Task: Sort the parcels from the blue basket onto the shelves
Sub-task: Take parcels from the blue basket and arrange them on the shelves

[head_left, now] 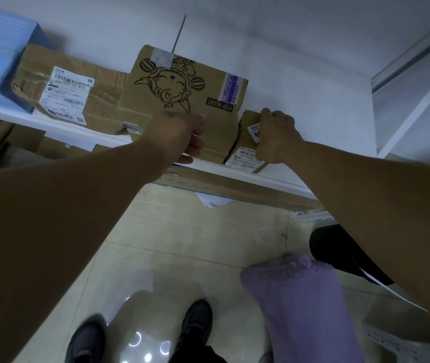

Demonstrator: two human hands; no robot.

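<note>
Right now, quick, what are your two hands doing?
Left hand: grips the front of the Pop Mart box, slightly blurred.
Right hand: fingers curled over the small box, holding it.

We stand in a parcel storeroom. Ahead of our left hand [179, 137] and right hand [278, 134], a white metal shelf [64, 125] runs along a bare white wall [287, 61] and is packed with shipping parcels. A large brown cardboard box printed POP MART [182, 95] sits at the left hand. A small brown cardboard box with a barcode label [245, 155] sits under the right. A taped brown carton with a white waybill [77, 93] lies further left. Below the hands, more brown cartons [234, 188] fill a lower shelf above pale floor tiles [182, 244].
</note>
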